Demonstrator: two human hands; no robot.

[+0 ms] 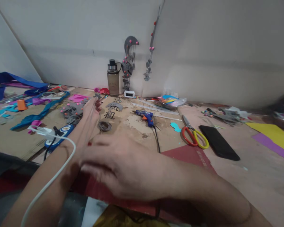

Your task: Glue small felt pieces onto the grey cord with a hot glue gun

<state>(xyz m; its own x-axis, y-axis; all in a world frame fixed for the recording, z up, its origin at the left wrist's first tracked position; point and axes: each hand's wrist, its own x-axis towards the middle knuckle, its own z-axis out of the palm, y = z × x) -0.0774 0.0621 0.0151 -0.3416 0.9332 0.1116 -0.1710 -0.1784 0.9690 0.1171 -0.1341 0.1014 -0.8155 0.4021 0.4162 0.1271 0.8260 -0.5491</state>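
My left hand point(92, 107) reaches forward over the left of the table, its fingers closed on a grey string with a small grey felt piece point(97, 96) at the fingertips. Thin strands of the grey string point(89, 126) stretch back along my left forearm. Close to the camera, my right hand point(125, 165) is slightly blurred and pinches the near end of the string. A small coil of grey cord point(104, 126) and grey felt cutouts point(114, 107) lie beyond the hands. Left of my wrist sits a pile of grey felt pieces with pink dots point(73, 111).
A glue gun point(145, 116), scissors point(194, 134) and a black phone point(219, 142) lie to the right. A bottle point(113, 80) stands by the wall, near hanging felt moons point(130, 45). A white cable point(61, 170) crosses my left forearm. Coloured scraps cover the far left.
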